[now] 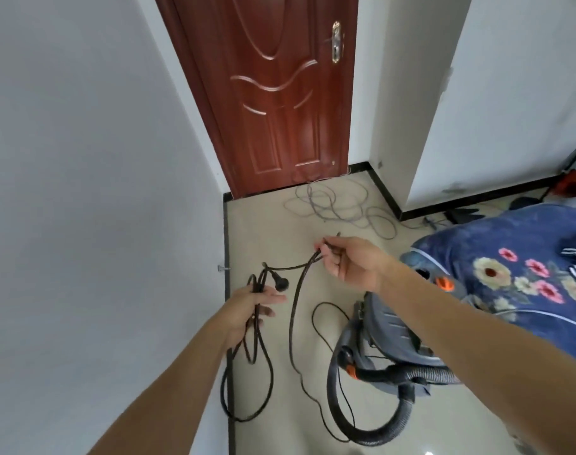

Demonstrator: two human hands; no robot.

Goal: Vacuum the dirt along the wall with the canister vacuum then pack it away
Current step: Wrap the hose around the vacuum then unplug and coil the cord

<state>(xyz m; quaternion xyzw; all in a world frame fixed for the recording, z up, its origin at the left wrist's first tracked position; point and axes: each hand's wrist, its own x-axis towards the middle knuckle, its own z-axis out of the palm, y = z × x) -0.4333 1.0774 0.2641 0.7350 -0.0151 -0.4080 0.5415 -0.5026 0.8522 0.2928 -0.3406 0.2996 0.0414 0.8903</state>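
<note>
The job looks close to its end. The black cord is not plugged in: its plug hangs just beside the left hand. That hand holds a few loops of the cord, which hang down near the wall on the left. The right hand, a bit farther off, pinches the cord in its fingertips. The cord stretches between the two hands.

The rest of the cord lies loose on the floor and leads toward the canister vacuum. The vacuum sits on the right, beside the bed. Its hose curls on the near floor.

So the cleaning seems finished. What is left is to wind up the rest of the cord and put the vacuum away.
</note>
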